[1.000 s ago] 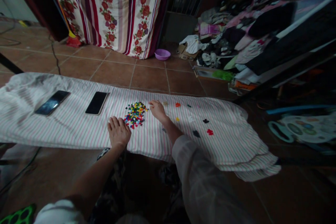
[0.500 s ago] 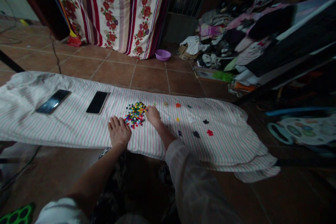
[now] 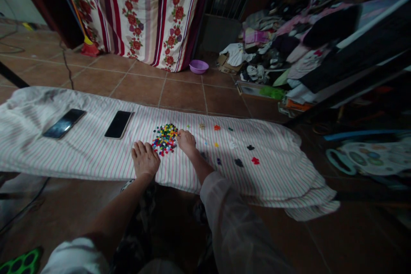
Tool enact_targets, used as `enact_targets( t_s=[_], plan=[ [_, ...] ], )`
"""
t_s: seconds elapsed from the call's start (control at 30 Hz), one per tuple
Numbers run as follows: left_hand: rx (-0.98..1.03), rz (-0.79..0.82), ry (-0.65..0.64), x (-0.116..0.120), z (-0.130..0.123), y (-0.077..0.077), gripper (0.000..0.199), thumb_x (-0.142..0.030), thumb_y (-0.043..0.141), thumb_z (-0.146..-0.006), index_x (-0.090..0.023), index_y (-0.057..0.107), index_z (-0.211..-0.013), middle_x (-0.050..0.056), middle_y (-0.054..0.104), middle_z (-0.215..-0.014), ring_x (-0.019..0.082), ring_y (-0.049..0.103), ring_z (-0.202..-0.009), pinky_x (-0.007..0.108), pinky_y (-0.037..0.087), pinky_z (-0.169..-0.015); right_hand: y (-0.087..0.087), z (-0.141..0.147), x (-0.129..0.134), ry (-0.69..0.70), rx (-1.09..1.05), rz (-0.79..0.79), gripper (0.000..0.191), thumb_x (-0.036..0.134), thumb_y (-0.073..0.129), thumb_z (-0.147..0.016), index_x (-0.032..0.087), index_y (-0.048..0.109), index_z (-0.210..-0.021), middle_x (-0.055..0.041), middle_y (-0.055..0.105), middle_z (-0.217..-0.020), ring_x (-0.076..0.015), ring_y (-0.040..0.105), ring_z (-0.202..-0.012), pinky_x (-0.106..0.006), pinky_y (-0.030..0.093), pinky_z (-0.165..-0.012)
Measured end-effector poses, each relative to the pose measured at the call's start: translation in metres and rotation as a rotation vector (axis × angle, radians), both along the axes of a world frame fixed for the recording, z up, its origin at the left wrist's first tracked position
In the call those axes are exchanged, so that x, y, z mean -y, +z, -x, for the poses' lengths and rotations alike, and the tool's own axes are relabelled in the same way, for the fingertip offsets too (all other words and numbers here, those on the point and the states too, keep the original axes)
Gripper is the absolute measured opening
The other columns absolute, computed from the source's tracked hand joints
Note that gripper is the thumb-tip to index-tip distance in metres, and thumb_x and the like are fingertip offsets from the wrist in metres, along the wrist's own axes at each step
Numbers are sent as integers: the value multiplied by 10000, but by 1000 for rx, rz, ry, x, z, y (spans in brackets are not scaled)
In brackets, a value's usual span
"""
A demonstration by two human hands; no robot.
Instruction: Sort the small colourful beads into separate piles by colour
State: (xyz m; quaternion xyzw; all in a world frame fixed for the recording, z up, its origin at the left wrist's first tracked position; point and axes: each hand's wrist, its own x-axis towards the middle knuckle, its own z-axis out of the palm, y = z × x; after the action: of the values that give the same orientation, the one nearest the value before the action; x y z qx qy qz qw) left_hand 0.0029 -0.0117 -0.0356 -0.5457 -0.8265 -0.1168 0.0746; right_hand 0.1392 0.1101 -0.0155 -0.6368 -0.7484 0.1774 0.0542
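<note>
A heap of small multicoloured pieces (image 3: 165,138) lies on the striped cloth (image 3: 180,171). My left hand (image 3: 145,159) rests flat at the heap's lower left edge, its fingers spread a little and nothing visible in it. At the heap's right edge my right hand (image 3: 186,140) has its fingers drawn together; whatever they pinch is too small to make out. Right of that hand lie small separate groups by colour, among them orange pieces (image 3: 217,127), yellow pieces (image 3: 216,144), white pieces (image 3: 232,144), dark pieces (image 3: 239,162) and red pieces (image 3: 255,161).
Two phones, one (image 3: 64,123) at the far left and another (image 3: 118,124) nearer the heap, lie on the cloth. Beyond it, a purple basin (image 3: 198,67) stands on the tiled floor by a flowered curtain (image 3: 135,13). Clothes (image 3: 266,36) are piled at the right.
The whole view has shifted very slightly. Both hands stay in nearly the same places beside the heap.
</note>
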Motion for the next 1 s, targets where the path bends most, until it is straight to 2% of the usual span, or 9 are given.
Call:
enact_targets(
  t_s=[0.2, 0.4, 0.6, 0.8, 1.0],
  plan=[
    [-21, 4, 5, -1, 0, 2, 469, -292, 335, -858, -23, 518, -1197, 273, 433, -1373, 364, 316, -1356, 501, 251, -1090, 7, 1, 6, 26, 62, -11, 300, 179, 422, -908, 198, 600, -1148, -110, 634, -1076, -210, 599, -1019, -303, 426, -863],
    [-10, -21, 6, -1, 0, 1, 465, -294, 359, -844, -29, 527, -1189, 272, 438, -1369, 363, 319, -1355, 508, 256, -1089, 8, 0, 7, 6, 45, -1, 305, 181, 419, -907, 207, 603, -1149, -96, 644, -1088, -195, 599, -1026, -286, 423, -868],
    [1, -38, 3, 0, 0, -3, 481, -292, 349, -852, -20, 510, -1215, 274, 437, -1366, 370, 314, -1356, 513, 255, -1087, 11, -5, 2, -21, -52, 41, 305, 156, 421, -887, 217, 636, -1095, -61, 678, -1074, -170, 605, -1015, -257, 429, -842],
    [-10, -40, -6, 0, 1, -5, 470, -289, 348, -850, -19, 513, -1197, 279, 422, -1372, 370, 297, -1360, 508, 249, -1084, 10, -8, 1, -11, -164, -43, 307, 143, 454, -859, 239, 654, -1071, -38, 684, -1050, -160, 608, -980, -246, 427, -844],
    [3, -71, -28, 2, 1, -3, 450, -299, 359, -835, -26, 528, -1150, 277, 422, -1356, 373, 286, -1357, 513, 260, -1069, 8, -16, 7, -60, -359, -101, 282, 179, 470, -849, 252, 661, -1043, -9, 697, -1003, -159, 623, -924, -247, 447, -811]
  ],
)
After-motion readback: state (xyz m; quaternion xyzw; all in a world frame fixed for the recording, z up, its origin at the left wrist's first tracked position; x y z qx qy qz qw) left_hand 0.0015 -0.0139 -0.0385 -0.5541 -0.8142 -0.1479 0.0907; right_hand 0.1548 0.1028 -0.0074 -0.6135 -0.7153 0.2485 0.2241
